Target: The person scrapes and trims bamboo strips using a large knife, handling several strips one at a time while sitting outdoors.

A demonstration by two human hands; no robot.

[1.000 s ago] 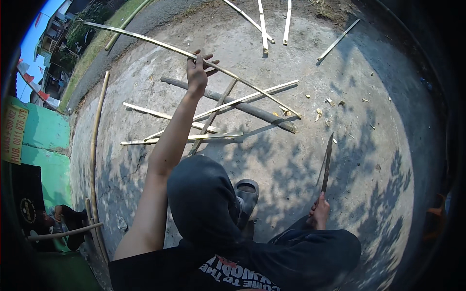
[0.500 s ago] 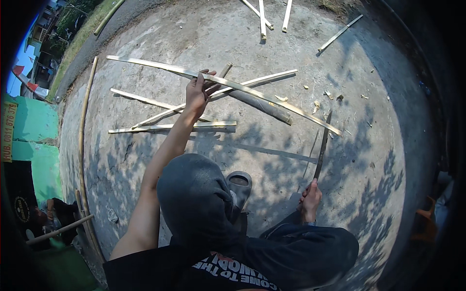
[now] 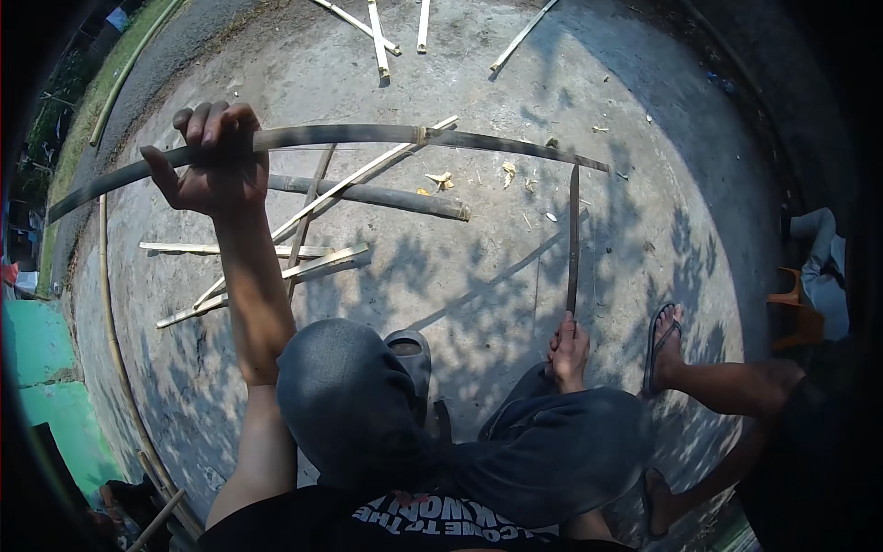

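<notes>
Bamboo, one long dark strip [image 3: 368,136], is lifted across in front of me in my left hand [image 3: 213,161], fist closed around it; my right hand [image 3: 569,348] grips an upright blade [image 3: 573,235]. It looks uncut; split slats [image 3: 276,267] lie on the concrete ground [image 3: 478,267]. No packages or signs visible.

We stood in an open-air yard used for bamboo work. The concrete ground [image 3: 478,276] was dappled with tree shade and strewn with split bamboo strips [image 3: 276,267], a thick bamboo pole [image 3: 368,195] and pale shavings [image 3: 440,178]. A grass verge [image 3: 97,92] ran along the far left.
</notes>
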